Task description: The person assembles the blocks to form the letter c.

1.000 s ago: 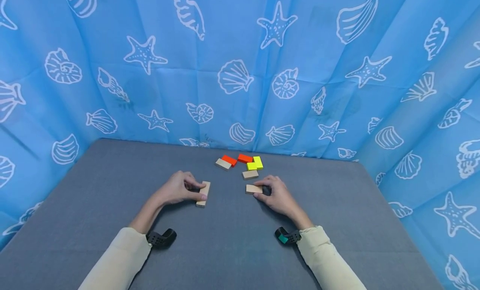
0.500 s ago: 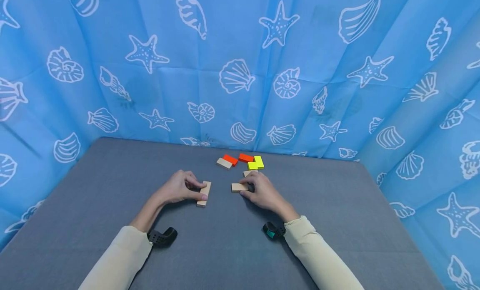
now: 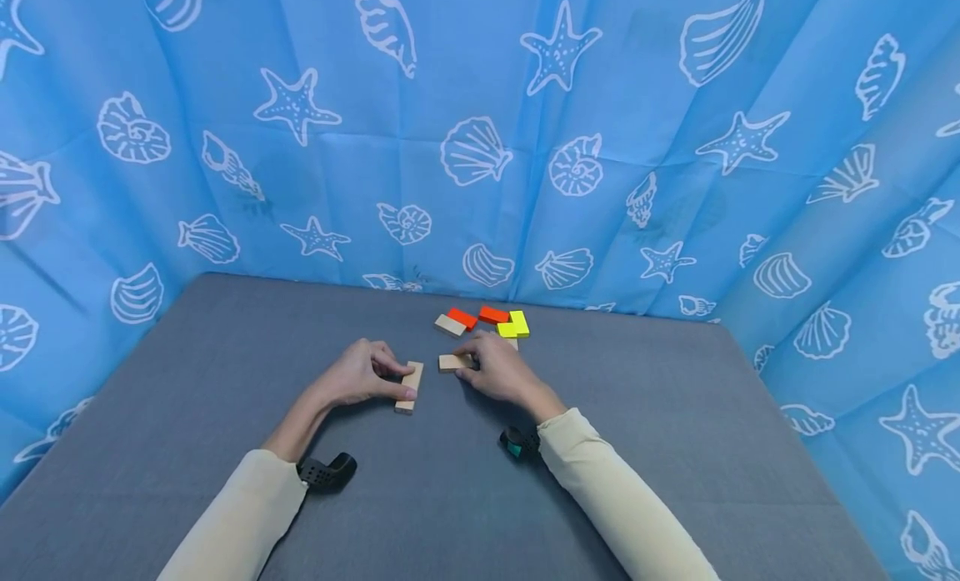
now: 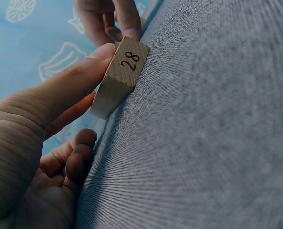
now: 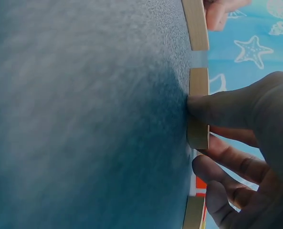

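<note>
My left hand [image 3: 363,377] pinches a plain wooden block [image 3: 412,381] between thumb and fingers, low at the tabletop. That block's end carries the number 28 in the left wrist view, where the thumb [image 4: 79,71] lies along its side. To the right, and slightly farther from me, my right hand [image 3: 498,368] grips a second wooden block [image 3: 448,363] by its right part. In the right wrist view this block [image 5: 198,81] lies at the cloth, with a gap between it and the left hand's block [image 5: 195,26].
Behind the hands lie a pale block [image 3: 450,325], red blocks [image 3: 462,318] and yellow blocks [image 3: 519,323]. Another wooden block [image 3: 513,343] is mostly hidden by the right hand. A grey cloth-covered table [image 3: 420,498] ends at a blue shell-patterned curtain [image 3: 480,214].
My right hand has moved left and slightly away from me with its block, closer to the left hand's block. It now covers most of the wooden block behind it. My left hand stays put.
</note>
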The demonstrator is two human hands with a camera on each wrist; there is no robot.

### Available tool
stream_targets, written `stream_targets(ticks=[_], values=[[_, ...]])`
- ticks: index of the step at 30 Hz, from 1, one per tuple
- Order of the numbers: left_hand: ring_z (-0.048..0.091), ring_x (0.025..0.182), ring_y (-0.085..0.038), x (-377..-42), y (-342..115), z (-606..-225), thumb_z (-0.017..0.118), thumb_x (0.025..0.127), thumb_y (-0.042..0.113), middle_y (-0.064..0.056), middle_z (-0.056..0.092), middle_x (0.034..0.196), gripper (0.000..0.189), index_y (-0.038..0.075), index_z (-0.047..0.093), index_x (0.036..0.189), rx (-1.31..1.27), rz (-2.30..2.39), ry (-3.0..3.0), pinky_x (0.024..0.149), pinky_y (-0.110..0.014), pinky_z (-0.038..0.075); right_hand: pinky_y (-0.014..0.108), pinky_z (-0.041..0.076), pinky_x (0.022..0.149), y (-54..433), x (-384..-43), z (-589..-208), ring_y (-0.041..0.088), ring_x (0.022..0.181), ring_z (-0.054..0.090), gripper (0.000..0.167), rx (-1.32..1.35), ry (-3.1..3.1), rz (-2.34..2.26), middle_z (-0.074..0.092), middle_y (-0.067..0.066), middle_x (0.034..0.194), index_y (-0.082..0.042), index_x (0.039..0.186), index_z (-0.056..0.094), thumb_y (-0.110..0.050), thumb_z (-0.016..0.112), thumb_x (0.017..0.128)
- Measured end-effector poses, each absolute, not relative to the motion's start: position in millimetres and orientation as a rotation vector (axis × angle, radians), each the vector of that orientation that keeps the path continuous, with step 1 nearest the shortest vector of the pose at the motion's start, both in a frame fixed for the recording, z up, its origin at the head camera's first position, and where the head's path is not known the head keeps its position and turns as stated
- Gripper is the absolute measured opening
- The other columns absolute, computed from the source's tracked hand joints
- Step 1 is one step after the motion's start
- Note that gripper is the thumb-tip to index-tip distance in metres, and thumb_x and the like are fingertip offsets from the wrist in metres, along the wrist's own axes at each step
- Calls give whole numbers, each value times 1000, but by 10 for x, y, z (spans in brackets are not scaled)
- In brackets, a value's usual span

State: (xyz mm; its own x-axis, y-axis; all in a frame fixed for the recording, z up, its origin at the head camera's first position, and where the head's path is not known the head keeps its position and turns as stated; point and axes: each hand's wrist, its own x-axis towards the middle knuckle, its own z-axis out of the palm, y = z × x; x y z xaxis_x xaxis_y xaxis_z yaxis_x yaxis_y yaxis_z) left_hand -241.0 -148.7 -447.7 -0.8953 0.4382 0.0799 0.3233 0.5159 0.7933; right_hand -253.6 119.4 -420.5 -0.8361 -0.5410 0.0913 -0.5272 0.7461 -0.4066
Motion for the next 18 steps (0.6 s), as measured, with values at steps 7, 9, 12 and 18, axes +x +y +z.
stream_targets(ticks=[7,9,12,18], values=[[54,80,-19,-2414,-1495,-4480,92,74,34,-1,66,89,42,12,81,109,665,1311,2625,69,-36,42,36,45,81,1058,-2601,-4201,21,91,53,29,-908,2917,-591,65,4,102,-10,122,75,-17,75,94],[54,80,-19,-2411,-1496,-4481,92,74,34,-1,66,89,42,12,81,108,667,1315,2624,69,-36,42,37,45,83,1041,-2602,-4202,21,94,53,29,-906,2939,-580,65,5,106,-10,121,75,-17,76,93],[55,80,-19,-2403,-1495,-4479,92,74,33,-1,66,89,41,12,81,107,671,1325,2619,70,-35,43,38,45,87,1040,-2581,-4204,22,99,53,30,-922,2987,-571,64,6,110,-10,120,75,-18,78,91],[56,80,-19,-2404,-1489,-4482,92,75,32,-1,66,89,39,12,82,106,700,1347,2612,69,-34,44,37,45,84,1060,-2485,-4189,21,97,53,29,-990,3022,-524,63,6,109,-12,120,76,-20,77,92]])
